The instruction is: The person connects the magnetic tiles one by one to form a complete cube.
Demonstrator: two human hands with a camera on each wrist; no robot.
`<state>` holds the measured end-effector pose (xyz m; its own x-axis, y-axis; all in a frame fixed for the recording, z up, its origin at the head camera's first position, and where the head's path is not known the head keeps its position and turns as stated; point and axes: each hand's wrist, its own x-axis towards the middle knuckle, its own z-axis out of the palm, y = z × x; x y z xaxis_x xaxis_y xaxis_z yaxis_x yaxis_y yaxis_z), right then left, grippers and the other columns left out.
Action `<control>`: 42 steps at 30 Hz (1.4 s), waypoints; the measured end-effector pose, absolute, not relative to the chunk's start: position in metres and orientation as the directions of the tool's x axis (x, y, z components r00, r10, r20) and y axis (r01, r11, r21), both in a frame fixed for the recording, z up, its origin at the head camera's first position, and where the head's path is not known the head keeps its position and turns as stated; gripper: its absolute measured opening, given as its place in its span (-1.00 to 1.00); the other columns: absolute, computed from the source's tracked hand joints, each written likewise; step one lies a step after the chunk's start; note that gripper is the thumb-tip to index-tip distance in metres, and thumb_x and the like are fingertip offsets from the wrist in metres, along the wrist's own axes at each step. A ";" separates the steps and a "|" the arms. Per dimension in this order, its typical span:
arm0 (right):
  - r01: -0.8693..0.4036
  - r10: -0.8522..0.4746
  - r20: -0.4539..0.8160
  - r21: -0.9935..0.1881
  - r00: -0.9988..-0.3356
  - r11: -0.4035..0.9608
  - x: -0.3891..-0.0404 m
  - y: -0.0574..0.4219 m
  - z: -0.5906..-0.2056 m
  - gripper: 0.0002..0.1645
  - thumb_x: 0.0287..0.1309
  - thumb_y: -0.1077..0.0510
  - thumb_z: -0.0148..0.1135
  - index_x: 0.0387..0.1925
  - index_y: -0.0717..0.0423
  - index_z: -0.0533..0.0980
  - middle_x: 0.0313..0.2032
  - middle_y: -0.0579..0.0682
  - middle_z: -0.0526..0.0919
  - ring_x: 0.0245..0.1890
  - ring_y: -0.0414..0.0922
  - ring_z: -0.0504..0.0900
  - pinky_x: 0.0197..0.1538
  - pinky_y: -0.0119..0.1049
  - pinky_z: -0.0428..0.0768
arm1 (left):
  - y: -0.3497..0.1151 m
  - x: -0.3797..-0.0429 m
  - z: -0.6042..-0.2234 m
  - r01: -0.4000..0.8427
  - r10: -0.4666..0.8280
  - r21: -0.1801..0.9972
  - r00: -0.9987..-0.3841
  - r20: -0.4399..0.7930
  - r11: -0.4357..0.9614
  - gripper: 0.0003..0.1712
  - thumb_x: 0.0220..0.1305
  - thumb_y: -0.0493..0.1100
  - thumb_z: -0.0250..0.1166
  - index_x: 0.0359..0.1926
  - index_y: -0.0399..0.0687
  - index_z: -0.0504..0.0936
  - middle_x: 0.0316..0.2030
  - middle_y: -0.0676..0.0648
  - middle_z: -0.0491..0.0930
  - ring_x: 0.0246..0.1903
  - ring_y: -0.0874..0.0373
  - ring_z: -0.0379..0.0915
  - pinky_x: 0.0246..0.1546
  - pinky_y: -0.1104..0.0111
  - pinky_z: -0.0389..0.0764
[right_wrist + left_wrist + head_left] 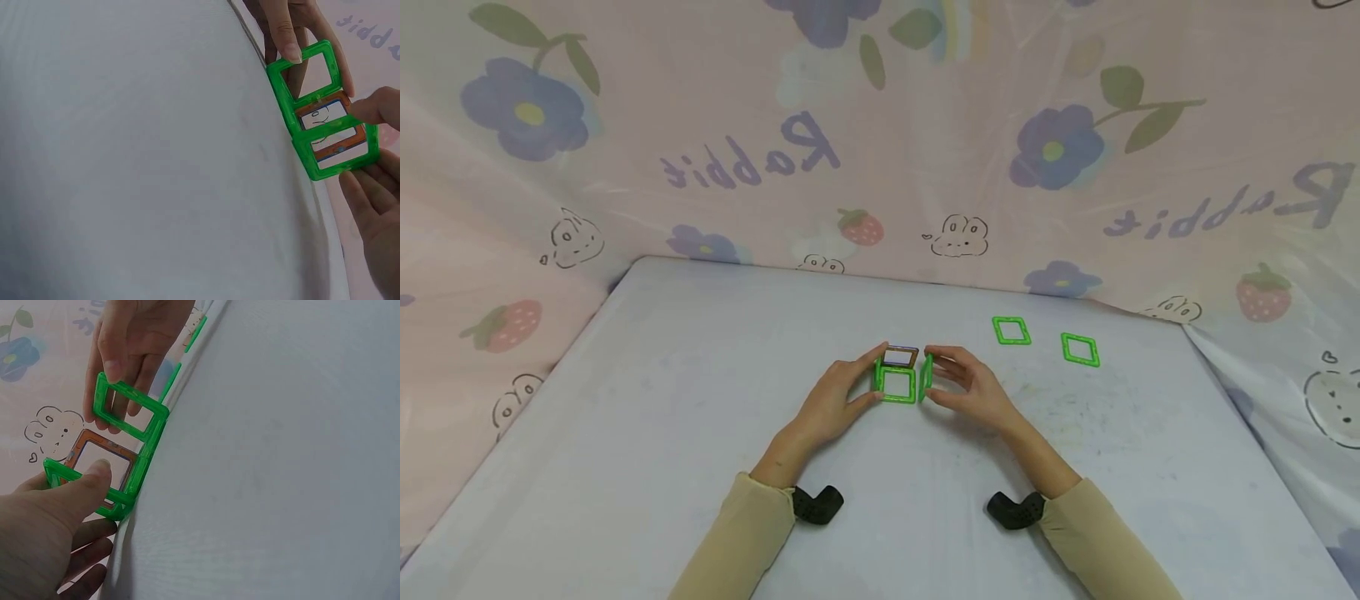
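Note:
A green square frame tile (897, 400) lies flat on the table between my hands. An orange-brown frame tile (913, 358) stands along its far edge. My left hand (831, 398) holds a second green tile (878, 375) upright at the left edge, thumb near and fingers far. On the other side, my right hand (976, 393) pinches a third green tile (927, 377) by its edges. In the left wrist view this tile (128, 392) meets the flat tile's edge at its lower side, tilted outward. My right thumb (112, 369) presses its upper corner.
Two loose green frame tiles, one nearer (1015, 342) and one farther right (1081, 362), lie on the white table (700, 500) beyond my right hand. A printed cloth (895, 150) hangs behind the table. Black devices (818, 506) sit at both sleeve cuffs.

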<state>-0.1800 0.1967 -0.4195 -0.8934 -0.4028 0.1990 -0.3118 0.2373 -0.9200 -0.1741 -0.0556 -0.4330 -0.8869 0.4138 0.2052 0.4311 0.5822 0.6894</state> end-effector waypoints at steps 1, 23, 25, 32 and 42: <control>-0.314 -0.407 0.200 -0.920 -0.891 0.235 -0.180 0.196 -0.420 -0.26 -0.01 0.46 0.33 0.25 0.34 0.31 0.26 0.32 0.34 0.28 0.23 0.36 0.24 -0.07 0.42 | -0.056 -0.174 -0.433 0.432 0.414 0.688 -0.887 0.206 0.583 -0.20 0.25 -0.08 0.31 0.45 0.29 0.17 0.25 -0.04 0.45 0.11 -0.04 0.39 0.16 0.06 0.40; -0.354 -0.434 0.231 -0.907 -0.871 0.228 -0.182 0.193 -0.420 -0.32 0.09 0.40 0.29 0.26 0.36 0.30 0.23 0.31 0.39 0.23 0.23 0.41 0.22 -0.06 0.44 | -0.054 -0.172 -0.430 0.447 0.424 0.676 -0.880 0.215 0.586 -0.21 0.27 -0.10 0.29 0.46 0.21 0.17 0.26 -0.07 0.44 0.16 -0.07 0.37 0.21 0.06 0.35; -0.369 -0.433 0.243 -0.899 -0.868 0.237 -0.182 0.192 -0.420 -0.34 0.11 0.39 0.28 0.26 0.35 0.31 0.23 0.30 0.40 0.23 0.21 0.41 0.21 -0.06 0.44 | -0.054 -0.172 -0.430 0.450 0.426 0.674 -0.878 0.216 0.586 -0.21 0.27 -0.10 0.29 0.46 0.19 0.17 0.25 -0.08 0.45 0.17 -0.07 0.37 0.23 0.06 0.34; -0.381 -0.416 0.253 -0.888 -0.873 0.259 -0.181 0.190 -0.419 -0.35 0.12 0.36 0.28 0.26 0.31 0.34 0.21 0.27 0.44 0.21 0.19 0.43 0.19 0.02 0.45 | -0.053 -0.171 -0.429 0.463 0.430 0.664 -0.874 0.229 0.587 -0.21 0.27 -0.10 0.29 0.46 0.20 0.16 0.23 -0.08 0.47 0.18 -0.06 0.36 0.22 0.07 0.34; -0.355 -0.371 0.229 -0.879 -0.900 0.319 -0.180 0.190 -0.420 -0.39 0.14 0.27 0.31 0.24 0.24 0.38 0.18 0.19 0.49 0.15 0.13 0.49 0.10 0.05 0.50 | -0.052 -0.170 -0.427 0.428 0.400 0.689 -0.891 0.214 0.585 -0.27 0.33 0.05 0.21 0.46 0.25 0.17 0.34 -0.24 0.25 0.32 -0.17 0.20 0.23 -0.09 0.30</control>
